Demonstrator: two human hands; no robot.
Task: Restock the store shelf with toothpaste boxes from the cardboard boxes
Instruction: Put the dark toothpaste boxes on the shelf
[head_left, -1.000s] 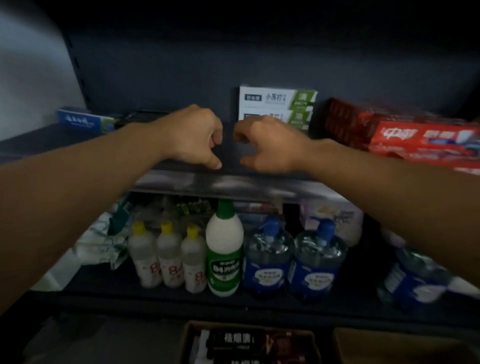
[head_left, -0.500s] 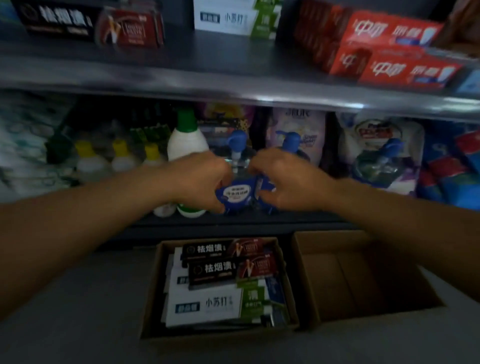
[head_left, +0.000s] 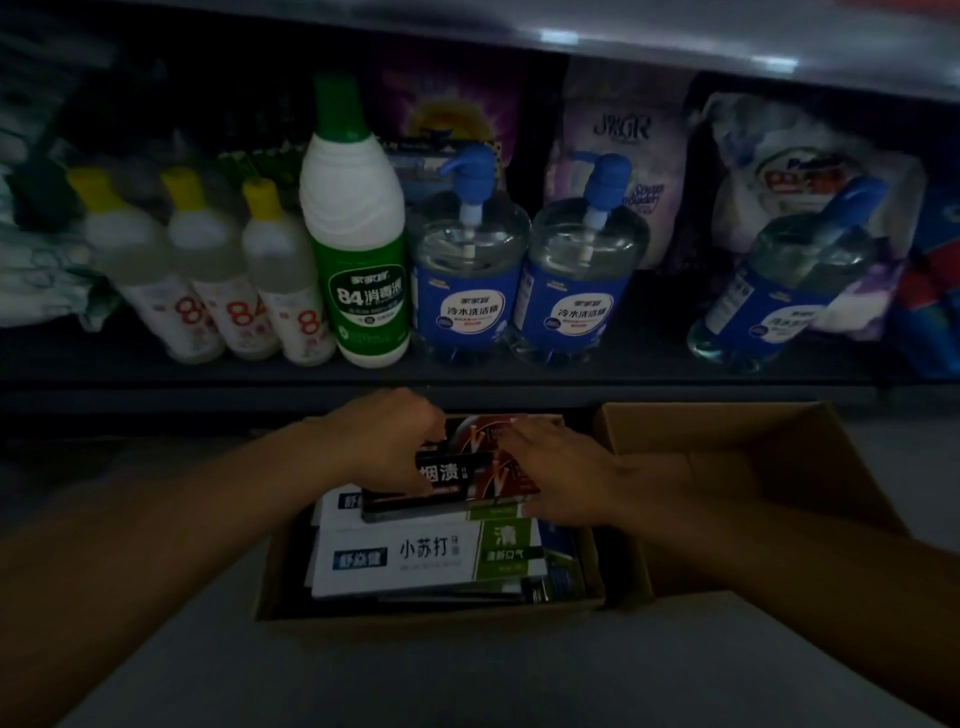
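Note:
An open cardboard box (head_left: 270, 587) on the floor holds several toothpaste boxes. On top lies a black and red toothpaste box (head_left: 457, 480); a second one (head_left: 478, 426) sits just behind it. My left hand (head_left: 384, 447) grips the front box's left end and my right hand (head_left: 561, 473) covers its right end. Below them lie white and green toothpaste boxes (head_left: 415, 556).
A second, empty cardboard box (head_left: 727, 441) stands to the right. The lower shelf (head_left: 208, 374) above carries yellow-capped bottles (head_left: 208, 270), a green-label bottle (head_left: 358, 234), blue pump bottles (head_left: 467, 270) and detergent bags (head_left: 618, 156). Grey floor lies in front.
My view dropped from the upper shelf to the floor. Both hands came down from the shelf edge into the left box and closed on the black and red toothpaste box.

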